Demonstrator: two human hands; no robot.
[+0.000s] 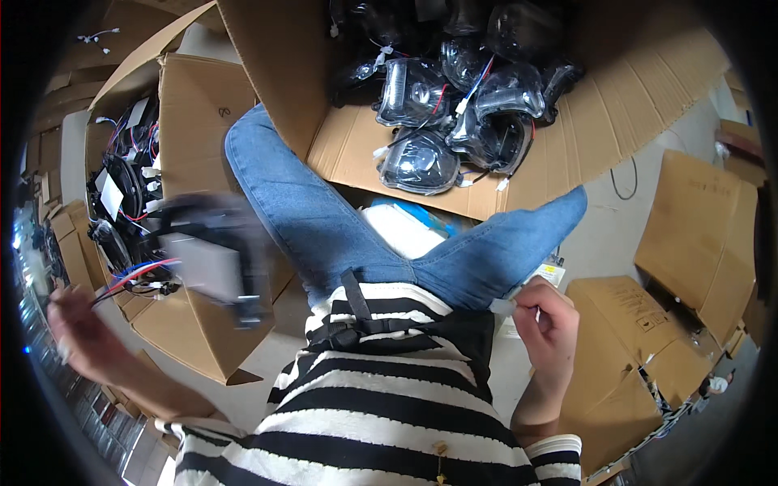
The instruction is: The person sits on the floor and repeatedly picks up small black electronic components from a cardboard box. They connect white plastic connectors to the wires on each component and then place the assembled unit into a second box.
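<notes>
My left hand (81,328) is closed around the end of a red, white and blue wire bundle (139,275). The bundle leads to a dark lamp unit (251,243) with a pale label on its back, blurred by motion over the edge of the left box. At my right hip, my right hand (548,324) is curled, with a small whitish translucent piece (502,307) at its fingertips. Clear-fronted headlights (420,162) with wires and white connectors are heaped in the large carton ahead (648,105).
The left carton (198,121) holds more black lamp units (121,186) with wires. Between my legs lies a white and blue packet (405,231). Brown cartons (616,324) stand at the right, and a thin black cable loop (624,182) lies on the grey floor.
</notes>
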